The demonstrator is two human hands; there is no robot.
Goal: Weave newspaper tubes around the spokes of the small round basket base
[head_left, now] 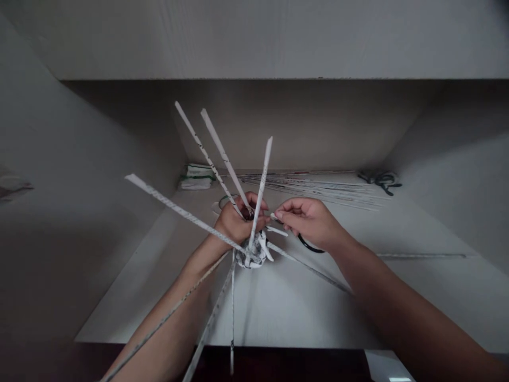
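Note:
My left hand [234, 223] is closed around the woven middle [250, 254] of a piece made of rolled newspaper tubes. Several long white tubes [222, 154] fan up and outward from it, and others run down toward me. My right hand [308, 220] pinches the end of one short tube [277, 229] just right of the middle, fingers pressed together. Both hands hover above the white table [278, 307].
A bundle of thin paper tubes [318, 185] lies along the back of the table. A white and green packet [196, 176] sits at the back left, dark scissors [382, 179] at the back right. A dark ring [308, 245] lies under my right hand. Walls close in on three sides.

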